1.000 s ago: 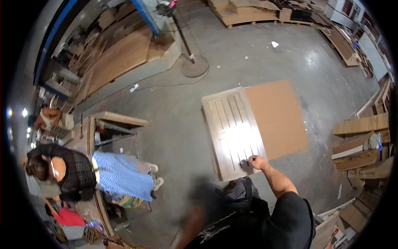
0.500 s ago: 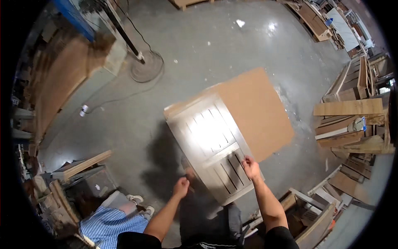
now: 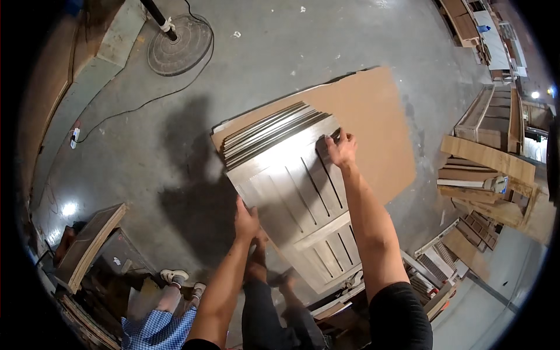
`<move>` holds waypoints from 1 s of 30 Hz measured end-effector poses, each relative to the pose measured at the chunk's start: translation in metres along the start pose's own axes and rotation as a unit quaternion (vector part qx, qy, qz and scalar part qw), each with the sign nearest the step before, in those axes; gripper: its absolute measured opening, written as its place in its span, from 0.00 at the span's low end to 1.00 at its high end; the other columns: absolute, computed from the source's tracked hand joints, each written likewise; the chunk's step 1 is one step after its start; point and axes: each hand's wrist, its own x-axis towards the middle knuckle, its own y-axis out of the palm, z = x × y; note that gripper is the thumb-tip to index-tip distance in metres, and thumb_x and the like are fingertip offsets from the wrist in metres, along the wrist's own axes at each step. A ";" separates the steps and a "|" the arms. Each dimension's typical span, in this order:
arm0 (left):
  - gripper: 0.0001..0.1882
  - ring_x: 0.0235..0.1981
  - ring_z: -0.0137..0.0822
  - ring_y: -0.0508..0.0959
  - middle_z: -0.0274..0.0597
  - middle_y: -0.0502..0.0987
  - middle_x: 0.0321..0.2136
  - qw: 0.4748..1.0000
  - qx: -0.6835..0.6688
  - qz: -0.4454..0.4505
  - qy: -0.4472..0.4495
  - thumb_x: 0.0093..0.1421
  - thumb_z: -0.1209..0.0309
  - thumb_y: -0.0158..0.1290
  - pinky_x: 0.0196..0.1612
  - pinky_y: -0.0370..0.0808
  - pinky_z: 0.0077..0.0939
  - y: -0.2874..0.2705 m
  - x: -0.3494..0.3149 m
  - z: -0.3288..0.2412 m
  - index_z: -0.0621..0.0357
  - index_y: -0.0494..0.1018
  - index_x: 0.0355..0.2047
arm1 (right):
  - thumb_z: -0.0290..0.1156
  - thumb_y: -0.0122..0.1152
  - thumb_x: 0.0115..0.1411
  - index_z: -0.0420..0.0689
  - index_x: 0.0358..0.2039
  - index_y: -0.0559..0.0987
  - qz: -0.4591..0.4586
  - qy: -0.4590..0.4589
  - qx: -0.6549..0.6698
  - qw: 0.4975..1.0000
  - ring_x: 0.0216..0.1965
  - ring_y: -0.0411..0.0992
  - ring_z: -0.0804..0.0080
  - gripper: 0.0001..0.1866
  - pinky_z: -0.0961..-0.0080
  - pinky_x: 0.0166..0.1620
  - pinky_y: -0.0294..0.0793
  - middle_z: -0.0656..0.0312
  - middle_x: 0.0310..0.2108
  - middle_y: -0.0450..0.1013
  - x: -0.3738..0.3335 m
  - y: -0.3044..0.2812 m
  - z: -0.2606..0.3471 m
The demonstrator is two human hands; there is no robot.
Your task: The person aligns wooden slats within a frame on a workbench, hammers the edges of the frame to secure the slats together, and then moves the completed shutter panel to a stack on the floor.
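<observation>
Pale wood makes up the long panel [image 3: 274, 189] in front of the person, and it has thin dark slots cut in two groups. It is on top of a stack [image 3: 265, 140] of thin boards, whose edges show in a row at the far end. Under the stack is a big brown cardboard sheet [image 3: 382, 128] on the grey floor [image 3: 262, 52]. The right hand [image 3: 342, 147] is at the panel's far right corner, partly closed, with its fingers bent and holding the edge. The left hand [image 3: 247, 221] is at the panel's left side, with its fingers partly bent by the edge; I cannot tell if it has a grip. Off to the far left is a round grey base [image 3: 179, 46] with a black pole, and a black cord [image 3: 140, 105] runs near it. Near the bottom left, another person's blue checked cloth [image 3: 154, 329] shows.
</observation>
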 end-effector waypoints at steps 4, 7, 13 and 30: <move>0.35 0.55 0.56 0.74 0.61 0.73 0.53 0.998 -0.064 0.013 -0.006 0.63 0.76 0.51 0.54 0.71 0.42 -0.004 0.001 0.003 0.61 0.50 0.68 | 0.60 0.53 0.60 0.41 0.66 0.61 -0.040 0.002 -0.064 0.997 0.63 0.52 0.36 0.43 0.49 0.65 0.56 0.42 0.64 0.54 -0.014 0.015 0.019; 0.35 0.54 0.58 0.74 0.62 0.72 0.54 0.999 -0.040 -0.007 0.014 0.63 0.76 0.50 0.54 0.71 0.42 -0.011 -0.003 -0.007 0.62 0.49 0.68 | 0.61 0.54 0.60 0.43 0.67 0.61 -0.009 -0.005 -0.087 0.996 0.64 0.51 0.35 0.44 0.49 0.66 0.53 0.39 0.66 0.52 -0.035 0.017 0.042; 0.35 0.49 0.55 0.77 0.60 0.73 0.53 0.998 -0.038 0.008 0.057 0.64 0.75 0.50 0.49 0.74 0.41 -0.007 -0.003 -0.001 0.63 0.48 0.68 | 0.62 0.57 0.55 0.43 0.66 0.62 0.059 -0.035 0.072 0.995 0.70 0.45 0.38 0.47 0.53 0.68 0.55 0.38 0.68 0.51 -0.020 0.012 0.004; 0.39 0.54 0.53 0.74 0.57 0.74 0.52 0.994 0.001 0.081 -0.072 0.61 0.71 0.55 0.56 0.70 0.42 -0.030 0.009 -0.004 0.60 0.49 0.68 | 0.40 0.61 0.61 0.40 0.56 0.74 -0.042 -0.012 0.269 0.962 0.59 0.66 0.53 0.25 0.64 0.63 0.63 0.49 0.55 0.69 -0.153 0.012 -0.052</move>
